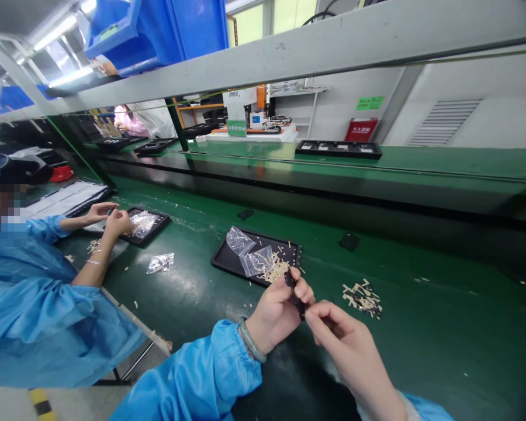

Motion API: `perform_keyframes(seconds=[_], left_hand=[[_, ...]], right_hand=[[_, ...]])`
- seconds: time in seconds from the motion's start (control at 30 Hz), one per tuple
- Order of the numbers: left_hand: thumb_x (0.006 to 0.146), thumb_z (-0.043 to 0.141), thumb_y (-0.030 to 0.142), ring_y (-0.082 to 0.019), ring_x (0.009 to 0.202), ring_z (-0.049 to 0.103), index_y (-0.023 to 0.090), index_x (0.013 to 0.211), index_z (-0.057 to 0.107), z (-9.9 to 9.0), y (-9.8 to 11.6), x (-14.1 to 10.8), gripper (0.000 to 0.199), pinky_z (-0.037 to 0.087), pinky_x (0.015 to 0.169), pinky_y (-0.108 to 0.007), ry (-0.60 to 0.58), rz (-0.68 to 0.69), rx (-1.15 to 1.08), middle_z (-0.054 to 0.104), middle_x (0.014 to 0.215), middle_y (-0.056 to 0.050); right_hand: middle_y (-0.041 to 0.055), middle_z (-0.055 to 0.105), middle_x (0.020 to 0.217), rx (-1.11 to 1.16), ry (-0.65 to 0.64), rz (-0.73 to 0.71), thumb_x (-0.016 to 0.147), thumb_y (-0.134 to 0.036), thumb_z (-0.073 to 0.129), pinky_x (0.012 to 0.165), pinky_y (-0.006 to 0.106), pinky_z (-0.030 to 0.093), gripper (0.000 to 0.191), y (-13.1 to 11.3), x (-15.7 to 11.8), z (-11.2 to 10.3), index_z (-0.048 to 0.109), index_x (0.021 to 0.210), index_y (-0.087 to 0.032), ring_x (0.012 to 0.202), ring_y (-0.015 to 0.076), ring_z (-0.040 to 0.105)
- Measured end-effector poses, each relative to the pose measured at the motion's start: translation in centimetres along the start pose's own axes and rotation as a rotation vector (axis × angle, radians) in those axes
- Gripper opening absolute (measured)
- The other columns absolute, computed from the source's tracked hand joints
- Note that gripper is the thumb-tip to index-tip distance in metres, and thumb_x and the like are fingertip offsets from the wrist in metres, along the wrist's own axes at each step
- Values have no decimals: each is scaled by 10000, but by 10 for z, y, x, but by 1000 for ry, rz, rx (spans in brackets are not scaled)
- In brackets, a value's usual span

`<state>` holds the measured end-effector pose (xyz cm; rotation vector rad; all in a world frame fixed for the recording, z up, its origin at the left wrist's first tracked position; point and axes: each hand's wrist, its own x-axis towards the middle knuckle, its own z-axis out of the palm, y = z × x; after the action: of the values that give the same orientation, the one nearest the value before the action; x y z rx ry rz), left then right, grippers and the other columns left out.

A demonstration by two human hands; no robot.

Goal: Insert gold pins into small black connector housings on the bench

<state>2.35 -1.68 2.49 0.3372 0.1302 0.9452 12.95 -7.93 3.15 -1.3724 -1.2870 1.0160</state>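
My left hand (277, 310), with a bracelet at the wrist, grips a small dark elongated part (295, 294) between thumb and fingers. Close against its lower end is my right hand (339, 333), thumb and forefinger pinched; whatever they hold, if anything, is too small to make out. Just beyond my hands lies a black tray (228, 260) with clear plastic bags (258, 261) and a heap of small cream-coloured strips (277, 268). To the right of my hands, a loose pile of cream and dark strips (363, 297) rests on the green table.
Two flat black pieces (245, 214) (349, 241) lie farther back. At left a co-worker in a blue smock (48, 298) handles something over another black tray (158, 225). A small plastic bag (161, 263) lies between us. A shelf beam (289, 55) crosses overhead; a raised green ledge (263, 151) runs behind.
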Motion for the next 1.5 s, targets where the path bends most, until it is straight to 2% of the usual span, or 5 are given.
perform_keyframes(seconds=[0.27, 0.57, 0.9, 1.27, 1.5], left_hand=[[802, 567, 148, -96, 616, 423, 158, 853, 499, 6, 1, -2, 85, 329, 598, -213, 67, 39, 110, 440, 651, 14], [830, 572, 297, -82, 622, 426, 162, 831, 494, 13, 1, -6, 155, 354, 602, -220, 162, 155, 365, 467, 709, 15], [839, 544, 343, -87, 636, 429, 180, 838, 517, 16, -3, -13, 166, 359, 596, -204, 282, 307, 603, 487, 721, 19], [797, 599, 366, -87, 695, 460, 194, 865, 547, 23, -10, -19, 192, 398, 663, -203, 400, 359, 497, 514, 778, 21], [786, 610, 374, -97, 758, 492, 206, 915, 543, 23, -10, -20, 222, 408, 691, -209, 448, 333, 488, 542, 873, 3]], right_hand=[[-40, 450, 557, -9, -10, 16, 805, -404, 541, 514, 220, 352, 251, 0, 0, -3, 552, 675, -189, 530, 105, 411], [-42, 451, 543, 56, -35, 56, 811, -421, 550, 513, 228, 359, 254, 1, -1, -7, 564, 701, -193, 516, 105, 431], [-20, 528, 624, -128, 100, -163, 835, -330, 527, 493, 197, 396, 178, -3, -6, -3, 584, 719, -207, 528, 102, 494], [2, 555, 666, -180, 267, -254, 847, -272, 515, 528, 217, 437, 127, 1, -12, 7, 569, 757, -201, 580, 126, 548], [15, 577, 720, -299, 302, -484, 837, -153, 529, 593, 226, 443, 74, 0, -10, 6, 571, 807, -206, 642, 130, 562]])
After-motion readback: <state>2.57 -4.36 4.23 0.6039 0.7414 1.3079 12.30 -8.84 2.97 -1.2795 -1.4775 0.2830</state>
